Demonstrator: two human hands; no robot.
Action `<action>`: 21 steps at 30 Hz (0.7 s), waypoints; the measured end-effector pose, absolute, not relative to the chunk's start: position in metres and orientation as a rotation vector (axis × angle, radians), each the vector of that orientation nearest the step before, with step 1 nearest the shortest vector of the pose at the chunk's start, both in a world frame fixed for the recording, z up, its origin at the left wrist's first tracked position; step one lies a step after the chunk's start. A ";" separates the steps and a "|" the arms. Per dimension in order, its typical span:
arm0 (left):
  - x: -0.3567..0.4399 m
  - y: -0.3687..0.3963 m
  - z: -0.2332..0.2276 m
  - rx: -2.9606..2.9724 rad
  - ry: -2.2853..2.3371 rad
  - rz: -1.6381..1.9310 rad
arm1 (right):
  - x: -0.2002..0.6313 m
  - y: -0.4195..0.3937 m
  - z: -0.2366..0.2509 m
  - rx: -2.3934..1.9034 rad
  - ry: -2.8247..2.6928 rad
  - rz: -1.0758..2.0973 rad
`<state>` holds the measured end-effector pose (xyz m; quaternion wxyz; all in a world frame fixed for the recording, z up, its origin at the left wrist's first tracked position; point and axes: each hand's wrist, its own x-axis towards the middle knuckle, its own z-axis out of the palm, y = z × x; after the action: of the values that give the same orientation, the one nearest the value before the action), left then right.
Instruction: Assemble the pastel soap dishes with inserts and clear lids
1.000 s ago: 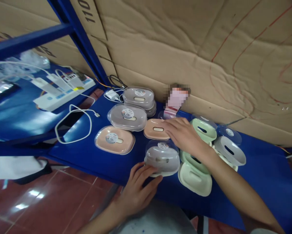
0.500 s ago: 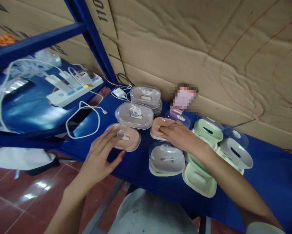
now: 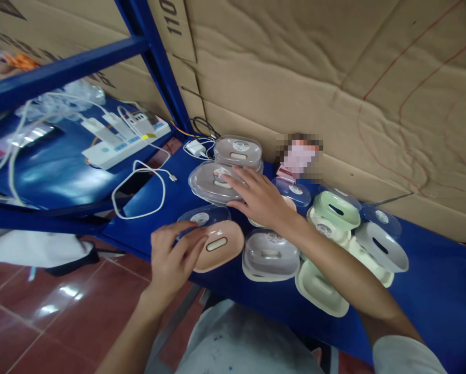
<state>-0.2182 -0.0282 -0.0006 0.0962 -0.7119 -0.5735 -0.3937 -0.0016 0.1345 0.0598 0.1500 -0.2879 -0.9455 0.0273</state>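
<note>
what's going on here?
A person is sorting plastic soap boxes on a blue shelf. The left hand grips a pink soap box whose clear lid sits askew. The right hand rests on a grey lidded box. Green and grey boxes lie to the right.

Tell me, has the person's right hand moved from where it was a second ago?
Yes. The right hand has gone left from the uncovered pink soap dish beside the green ones onto the grey lidded dish.
</note>
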 end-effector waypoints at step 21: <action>-0.146 -0.028 -0.018 -2.609 -1.494 -1.035 | 0.200 0.032 0.077 -1.468 -2.169 -0.286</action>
<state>-0.1456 -0.0276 -0.0176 -0.0188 -0.8205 -0.4697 -0.3254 0.1999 0.0323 0.0767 0.2505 -0.5394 -0.7970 -0.1052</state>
